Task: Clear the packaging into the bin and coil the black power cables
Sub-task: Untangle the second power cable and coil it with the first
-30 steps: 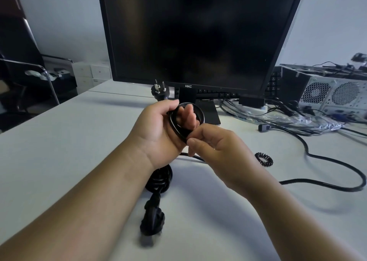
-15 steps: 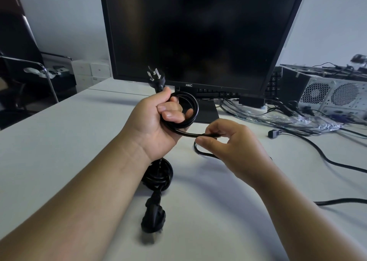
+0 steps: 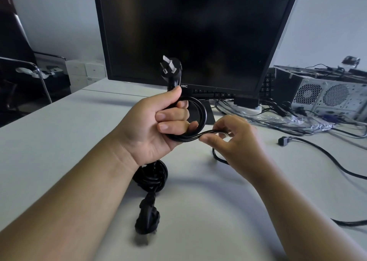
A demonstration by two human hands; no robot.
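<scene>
My left hand grips a black power cable wound in small loops, its three-pin plug sticking up above my thumb. My right hand pinches the same cable just right of the loops; the loose length trails off to the right across the white table. A second black cable, coiled into a bundle with its plug toward me, lies on the table under my left wrist. Clear plastic packaging lies at the back right.
A black monitor stands right behind my hands. An open computer case sits at the back right among tangled wires. Another black cable end lies on the table right of my right hand. A chair stands at the left.
My left hand has risen and turned, so the plug now points up higher. My right hand has drawn the cable round the loops and now pinches it close to them.
</scene>
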